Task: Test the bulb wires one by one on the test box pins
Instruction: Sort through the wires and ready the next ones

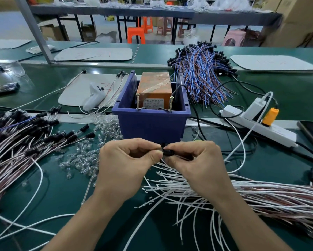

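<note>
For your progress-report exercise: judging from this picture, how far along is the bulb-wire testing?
Probably done: the socketed bundle lying left. In hand: the left hand and right hand pinch one black socket before the test box, not touching its screw pins. Remaining: the white-wire heap at right.

Workbench top (61, 196): green rubbery mat, smooth, faint sheen. Bin (152, 124): blue moulded plastic, matt. Box (154, 82) inside: orange card-like face under glossy, wrinkled clear tape. Two screws (137, 102): brass-toned metal, threaded. Loose bulbs (83, 160): clear, glassy. Wires (170, 187): smooth white plastic insulation. Socket (168, 153): black, dull plastic. Power strip (257, 124): white glossy plastic. Pad (74, 95): grey, matt, felt-like.
</note>
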`<state>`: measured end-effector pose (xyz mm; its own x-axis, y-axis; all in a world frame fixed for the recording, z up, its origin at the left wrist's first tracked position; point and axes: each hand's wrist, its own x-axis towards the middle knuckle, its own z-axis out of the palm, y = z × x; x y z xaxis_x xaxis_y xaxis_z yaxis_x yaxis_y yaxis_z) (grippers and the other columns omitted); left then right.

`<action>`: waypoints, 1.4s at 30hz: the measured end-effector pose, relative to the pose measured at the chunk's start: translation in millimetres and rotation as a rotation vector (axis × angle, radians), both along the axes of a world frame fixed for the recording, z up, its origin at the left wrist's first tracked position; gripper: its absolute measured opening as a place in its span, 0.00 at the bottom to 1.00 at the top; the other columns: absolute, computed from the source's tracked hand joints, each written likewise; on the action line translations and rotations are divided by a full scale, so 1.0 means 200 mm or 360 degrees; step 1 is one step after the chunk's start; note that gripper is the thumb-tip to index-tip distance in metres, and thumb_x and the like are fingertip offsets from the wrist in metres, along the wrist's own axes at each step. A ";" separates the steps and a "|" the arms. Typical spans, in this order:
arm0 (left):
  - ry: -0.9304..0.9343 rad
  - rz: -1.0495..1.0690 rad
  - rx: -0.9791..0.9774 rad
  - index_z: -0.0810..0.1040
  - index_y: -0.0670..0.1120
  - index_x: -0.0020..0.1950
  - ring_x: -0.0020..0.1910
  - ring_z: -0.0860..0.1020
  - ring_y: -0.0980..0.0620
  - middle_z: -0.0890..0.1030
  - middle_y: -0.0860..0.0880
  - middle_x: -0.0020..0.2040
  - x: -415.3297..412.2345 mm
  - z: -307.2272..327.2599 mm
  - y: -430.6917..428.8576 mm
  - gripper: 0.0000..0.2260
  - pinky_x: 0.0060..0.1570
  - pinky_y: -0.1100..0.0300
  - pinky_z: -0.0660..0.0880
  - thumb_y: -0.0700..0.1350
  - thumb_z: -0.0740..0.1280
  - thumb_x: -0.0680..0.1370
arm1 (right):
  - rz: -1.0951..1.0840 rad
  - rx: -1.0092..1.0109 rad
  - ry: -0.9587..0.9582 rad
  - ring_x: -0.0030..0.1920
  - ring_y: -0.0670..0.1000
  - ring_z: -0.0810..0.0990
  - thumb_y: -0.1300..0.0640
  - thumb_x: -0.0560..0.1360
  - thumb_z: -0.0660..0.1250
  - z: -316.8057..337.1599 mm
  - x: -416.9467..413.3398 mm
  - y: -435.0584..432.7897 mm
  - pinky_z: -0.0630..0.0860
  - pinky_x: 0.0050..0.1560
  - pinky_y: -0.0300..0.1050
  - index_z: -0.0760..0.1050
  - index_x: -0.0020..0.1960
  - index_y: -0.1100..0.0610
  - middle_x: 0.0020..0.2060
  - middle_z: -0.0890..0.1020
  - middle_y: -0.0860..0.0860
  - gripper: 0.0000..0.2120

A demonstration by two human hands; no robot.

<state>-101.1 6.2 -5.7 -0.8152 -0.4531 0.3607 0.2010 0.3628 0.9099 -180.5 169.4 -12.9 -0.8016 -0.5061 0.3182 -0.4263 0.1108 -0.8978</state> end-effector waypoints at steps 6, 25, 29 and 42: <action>0.0026 -0.0110 0.0320 0.89 0.53 0.41 0.35 0.86 0.50 0.87 0.48 0.37 -0.02 0.01 -0.02 0.08 0.38 0.62 0.80 0.42 0.79 0.66 | 0.0092 -0.0048 -0.0165 0.41 0.51 0.86 0.61 0.72 0.78 0.01 -0.02 -0.01 0.83 0.45 0.48 0.88 0.49 0.49 0.39 0.88 0.47 0.09; 0.0287 -0.0302 0.0065 0.88 0.52 0.46 0.37 0.87 0.54 0.88 0.54 0.40 0.04 0.10 -0.01 0.11 0.40 0.67 0.80 0.37 0.80 0.68 | 0.0876 -0.0182 -0.0651 0.50 0.52 0.81 0.42 0.75 0.72 0.01 -0.09 0.04 0.75 0.58 0.44 0.85 0.55 0.53 0.43 0.85 0.55 0.17; 0.0309 -0.0310 0.0105 0.88 0.51 0.45 0.37 0.86 0.56 0.87 0.55 0.39 0.05 0.12 -0.01 0.08 0.39 0.68 0.79 0.45 0.80 0.67 | 0.0912 -0.0196 -0.0655 0.49 0.52 0.81 0.43 0.76 0.72 0.01 -0.09 0.04 0.76 0.57 0.44 0.85 0.58 0.54 0.43 0.85 0.56 0.18; 0.0288 -0.0340 -0.0353 0.87 0.49 0.44 0.37 0.85 0.55 0.87 0.57 0.40 0.07 0.13 -0.01 0.10 0.40 0.68 0.78 0.35 0.78 0.69 | 0.0866 -0.0143 -0.0615 0.47 0.50 0.80 0.51 0.74 0.74 0.04 -0.07 0.02 0.76 0.51 0.42 0.86 0.54 0.56 0.42 0.85 0.51 0.12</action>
<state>-86.5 3.4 19.4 -0.7971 -0.1737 0.5784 0.4445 0.4796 0.7566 -195.4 174.2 -5.3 -0.5047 -0.8550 0.1193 -0.0466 -0.1110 -0.9927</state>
